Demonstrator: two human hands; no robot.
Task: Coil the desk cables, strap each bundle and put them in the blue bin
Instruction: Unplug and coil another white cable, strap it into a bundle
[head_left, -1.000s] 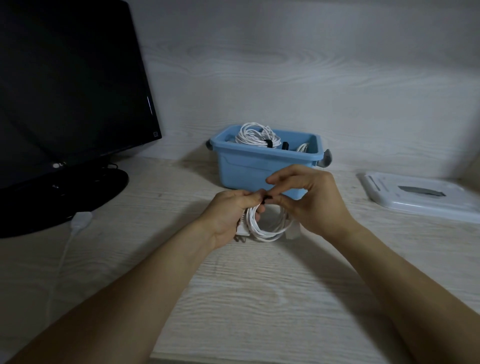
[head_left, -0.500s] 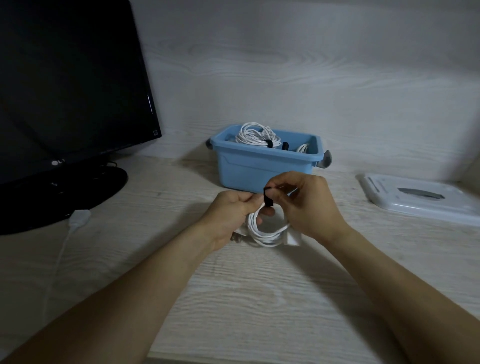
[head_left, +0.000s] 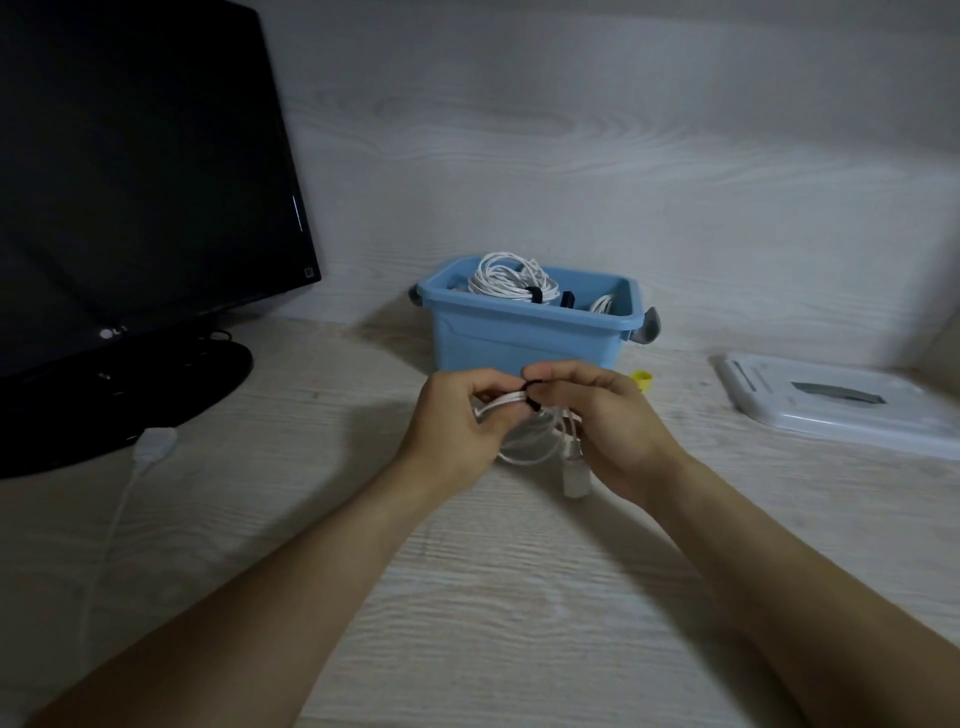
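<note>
1. Both hands are being held together just in front of the blue bin (head_left: 524, 340): the left hand (head_left: 457, 421) is gripping the gathered strands of a white cable coil (head_left: 535, 441), while the thumb and forefinger of the right hand (head_left: 608, 421) are pinching a black strap (head_left: 531, 395) at the top of the coil.
2. The coil is being held just above the surface (head_left: 467, 597), with its white plug (head_left: 576, 475) hanging at the near right side.
3. Two strapped bundles (head_left: 511, 278) are already being kept in the bin, at the far middle of the surface.
4. Judged from this, the strapping step is being carried out; it is best done with the strands kept squeezed flat by the left hand while the strap is being pulled snug and pressed onto itself, so that no loop is being left outside it.
5. The hanging plug is best tucked against the coil before the bundle is dropped in.
6. One loose white cable (head_left: 150, 447) is lying at the left, beside the monitor (head_left: 130, 182), not yet coiled.
7. A pale logo is showing on the monitor's lower bezel, seemingly "LG", though too dim to be read with certainty.
8. No legible writing is being shown on the white lid (head_left: 831, 410) at the right.
</note>
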